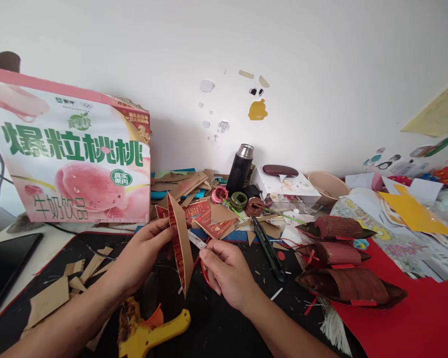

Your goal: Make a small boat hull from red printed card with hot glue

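Observation:
My left hand [144, 253] grips a piece of cardboard [184, 238] by its left side, holding it upright and nearly edge-on. One face is plain brown; the other is red with gold print. Closed around red-handled scissors [197, 241], my right hand [227, 268] is just to the right of the cardboard. The metal blades point left towards the card, and their tips are hidden behind it. Below the hands lies a yellow glue gun [153, 330] with an orange trigger. A dark green utility knife [268, 248] lies on the black mat to the right.
Cardboard scraps [52, 298] lie at left beside a phone [7, 268]. A large drink carton [74, 149] stands behind them. Further back are a black thermos [239, 169], rolls of coloured material [239, 200] and a white box [283, 184]. Several brown model boats [351, 288] sit right, near red paper [406, 318].

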Tool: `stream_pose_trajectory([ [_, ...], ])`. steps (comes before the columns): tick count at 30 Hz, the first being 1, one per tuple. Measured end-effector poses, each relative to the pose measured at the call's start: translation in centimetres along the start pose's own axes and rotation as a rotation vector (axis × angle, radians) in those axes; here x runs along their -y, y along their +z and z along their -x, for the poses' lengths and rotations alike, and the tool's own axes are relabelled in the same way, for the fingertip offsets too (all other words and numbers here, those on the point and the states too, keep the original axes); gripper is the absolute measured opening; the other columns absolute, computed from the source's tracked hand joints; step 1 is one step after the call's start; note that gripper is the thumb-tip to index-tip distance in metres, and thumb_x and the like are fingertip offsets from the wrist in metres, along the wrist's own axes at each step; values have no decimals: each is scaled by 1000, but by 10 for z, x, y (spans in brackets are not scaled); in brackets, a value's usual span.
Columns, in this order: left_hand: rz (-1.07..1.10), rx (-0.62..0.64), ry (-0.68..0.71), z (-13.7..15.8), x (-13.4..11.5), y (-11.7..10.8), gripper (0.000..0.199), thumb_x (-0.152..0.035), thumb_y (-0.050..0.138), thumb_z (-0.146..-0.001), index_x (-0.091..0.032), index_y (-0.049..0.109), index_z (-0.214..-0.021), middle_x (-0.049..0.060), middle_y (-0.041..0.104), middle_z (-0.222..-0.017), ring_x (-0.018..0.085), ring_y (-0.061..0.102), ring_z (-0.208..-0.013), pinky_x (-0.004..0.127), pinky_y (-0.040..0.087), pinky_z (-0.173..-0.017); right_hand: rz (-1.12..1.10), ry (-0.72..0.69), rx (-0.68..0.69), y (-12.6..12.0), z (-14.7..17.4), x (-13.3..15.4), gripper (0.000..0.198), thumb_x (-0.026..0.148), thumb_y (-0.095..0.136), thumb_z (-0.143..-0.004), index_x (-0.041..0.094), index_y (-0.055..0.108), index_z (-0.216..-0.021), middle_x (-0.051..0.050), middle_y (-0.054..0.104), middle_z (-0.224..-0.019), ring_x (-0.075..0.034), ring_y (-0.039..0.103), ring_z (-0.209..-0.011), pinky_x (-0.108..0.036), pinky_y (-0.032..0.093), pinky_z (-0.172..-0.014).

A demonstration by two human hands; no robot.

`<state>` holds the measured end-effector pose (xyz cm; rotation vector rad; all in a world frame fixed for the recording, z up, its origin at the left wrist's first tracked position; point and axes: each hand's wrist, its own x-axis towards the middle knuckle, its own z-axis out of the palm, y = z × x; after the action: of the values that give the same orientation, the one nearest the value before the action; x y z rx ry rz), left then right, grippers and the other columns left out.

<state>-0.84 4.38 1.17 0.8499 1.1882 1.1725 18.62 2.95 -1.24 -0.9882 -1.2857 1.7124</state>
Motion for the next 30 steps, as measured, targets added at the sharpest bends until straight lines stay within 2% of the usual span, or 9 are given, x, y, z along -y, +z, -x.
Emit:
stream_pose_trajectory([
  [6,14,2,-29,1,-1,2,37,-40,97,-57,-21,82,-86,3,77,-75,15,58,-56,25,54,-57,-13,-10,-89,-3,-5,0,59,70,66,-87,24,41,-61,11,36,-37,-5,29,-30,-21,18,-35],
  [11,-35,20,23,1,1,2,43,-50,95,-61,-19,82,-87,2,72,-70,13,55,-55,22,48,-50,18,-2,-42,-6,-9,-1,62,77,66,-85,24,43,-60,11,36,-38,-6,34,-31,-21,20,-35],
  [17,-61,40,38,3,1,2,43,-51,93,-62,-18,80,-86,3,70,-71,14,56,-55,24,48,-51,37,69,12,-5,-9,-4,59,77,68,-82,21,53,-72,7,53,-51,-7,46,-37,-18,27,-35],
  [20,-71,50,50,2,1,3,40,-51,92,-64,-18,79,-84,1,68,-67,15,55,-55,25,48,-50,9,55,28,-5,-10,-6,54,70,75,-80,19,60,-91,7,58,-63,-8,53,-40,-18,29,-34],
  [23,-117,74,76,2,1,3,33,-48,89,-69,-20,79,-83,0,66,-64,14,54,-53,23,46,-49,-27,41,35,-6,-10,-7,57,69,74,-82,20,61,-107,7,59,-70,-9,56,-40,-18,31,-33],
  [28,-228,117,127,3,-2,6,30,-47,88,-72,-20,77,-82,0,69,-67,14,55,-51,24,47,-47,-23,4,76,-5,-7,-9,55,72,65,-89,20,61,-107,3,61,-76,-9,55,-43,-19,32,-34],
  [30,-252,125,129,4,-3,8,31,-48,87,-72,-21,76,-82,-1,70,-67,15,56,-51,24,48,-46,24,-41,79,-4,-5,-11,50,69,66,-92,21,63,-108,2,63,-79,-9,55,-48,-20,37,-39],
])
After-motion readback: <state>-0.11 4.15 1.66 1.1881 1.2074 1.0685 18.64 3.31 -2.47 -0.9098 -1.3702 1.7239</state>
